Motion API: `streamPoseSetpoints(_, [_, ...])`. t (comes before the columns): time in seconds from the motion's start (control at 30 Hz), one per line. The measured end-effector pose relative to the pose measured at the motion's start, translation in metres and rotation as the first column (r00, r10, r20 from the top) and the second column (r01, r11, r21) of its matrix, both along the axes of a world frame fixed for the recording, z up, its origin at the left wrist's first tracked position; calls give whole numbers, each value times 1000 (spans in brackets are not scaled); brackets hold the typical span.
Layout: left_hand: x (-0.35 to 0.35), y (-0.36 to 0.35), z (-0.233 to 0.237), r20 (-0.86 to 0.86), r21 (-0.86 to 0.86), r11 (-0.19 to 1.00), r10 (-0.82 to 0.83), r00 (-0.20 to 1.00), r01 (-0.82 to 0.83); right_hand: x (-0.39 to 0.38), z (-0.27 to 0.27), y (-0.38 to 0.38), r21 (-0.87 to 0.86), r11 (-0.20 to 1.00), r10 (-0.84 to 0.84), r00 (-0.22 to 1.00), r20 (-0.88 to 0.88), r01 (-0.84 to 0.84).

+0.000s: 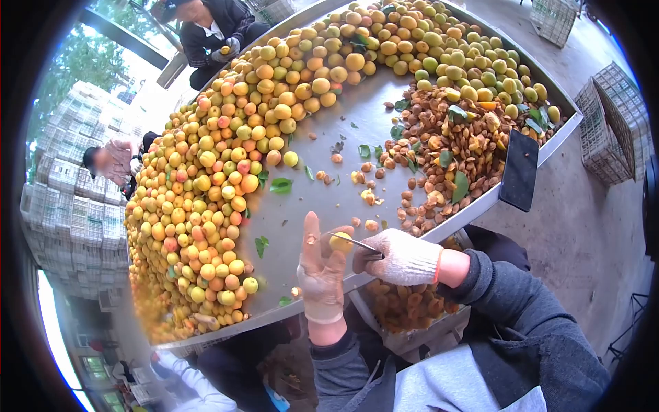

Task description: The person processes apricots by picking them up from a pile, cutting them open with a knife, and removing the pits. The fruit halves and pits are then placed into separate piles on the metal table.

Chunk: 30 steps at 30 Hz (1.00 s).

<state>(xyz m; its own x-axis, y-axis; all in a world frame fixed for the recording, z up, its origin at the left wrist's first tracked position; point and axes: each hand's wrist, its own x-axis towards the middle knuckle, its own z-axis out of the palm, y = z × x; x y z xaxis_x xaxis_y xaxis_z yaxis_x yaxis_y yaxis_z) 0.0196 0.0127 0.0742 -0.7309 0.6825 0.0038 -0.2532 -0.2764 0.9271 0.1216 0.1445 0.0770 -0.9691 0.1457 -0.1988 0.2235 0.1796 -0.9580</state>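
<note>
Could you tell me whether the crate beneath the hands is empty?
Not empty: the crate holds a heap of orange fruit pieces; its depth is hidden.

A small round yellow apricot (340,243), whole, sits gripped in the left hand (321,275). A thin metal knife blade (353,244), held by the right hand (401,256), rests across its top.

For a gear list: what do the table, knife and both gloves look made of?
Table: likely sheet steel, dull grey, softly reflective. Knife: thin metal blade, glinting. Left hand, holding an apricot: thin beige glove, smooth, maybe latex. Right hand: white knit glove, ribbed weave, probably cotton.
</note>
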Motion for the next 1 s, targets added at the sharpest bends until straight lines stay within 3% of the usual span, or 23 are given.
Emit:
streamPoseSetpoints(0.03, [0,-1,-2,2,-1,1000,0,1000,0,-1,-6,2,-50,998,30,1000,0,-30])
streamPoseSetpoints(0.1, [1,-4,-8,-375,-174,985,-54,925,-13,-2,-11,4,-97,994,58,998,0,-58])
streamPoseSetpoints(0.13, [1,-4,-8,-374,-172,985,-54,926,-12,-2,-12,4,-109,990,83,996,-31,-86])
streamPoseSetpoints(0.2, [0,-4,-7,-277,-34,998,-52,960,44,-3,-10,4,-115,987,109,992,-66,-116])
streamPoseSetpoints(0.23, [0,-2,-6,-279,-33,999,-50,959,42,-3,-9,-1,-7,999,46,992,-116,-47])
streamPoseSetpoints(0.3, [2,5,-3,-25,186,982,-8,1000,12,-3,-6,-6,98,995,-4,984,-178,22])
streamPoseSetpoints(0.33, [0,2,-9,-29,187,982,-6,1000,11,-3,-4,-7,195,977,-44,980,-193,83])
streamPoseSetpoints(0.37, [-1,-3,-20,32,70,998,-4,999,1,-3,-3,-7,291,946,-83,974,-212,143])
streamPoseSetpoints(0.4, [-1,-1,-19,94,-48,999,4,996,0,-3,-3,-8,293,945,-82,973,-214,144])
streamPoseSetpoints(0.43, [1,1,-17,92,-45,999,-1,996,6,-3,-5,-9,364,921,-72,980,-183,136])
streamPoseSetpoints(0.53, [9,3,-9,8,36,999,37,999,-37,-2,-17,-16,442,883,-93,983,-160,155])
streamPoseSetpoints(0.6, [8,2,-10,97,304,949,-121,988,86,-1,-19,-16,460,865,-121,973,-196,200])
streamPoseSetpoints(0.63, [4,1,-13,99,308,948,-118,988,82,0,-18,-14,464,864,-117,974,-194,196])
streamPoseSetpoints(0.7, [-9,-2,-28,448,339,941,-152,881,-10,2,-14,-8,504,860,-12,990,-137,80])
streamPoseSetpoints(0.73, [-14,-3,-35,451,341,940,-151,880,-14,1,-13,-3,506,859,-10,991,-134,77])
streamPoseSetpoints(0.8, [-21,-6,-45,553,171,973,35,833,-154,-5,-10,9,388,921,23,991,-130,30])
streamPoseSetpoints(0.87, [-22,-6,-46,520,135,973,92,849,-188,-11,-10,17,151,976,-122,972,-203,155])
streamPoseSetpoints(0.93, [-21,-6,-45,485,99,966,164,859,-240,-14,0,22,-138,957,-278,945,-173,257])
streamPoseSetpoints(1.0, [-18,-6,-43,472,52,976,162,867,-211,-3,33,33,-278,897,-315,938,142,343])
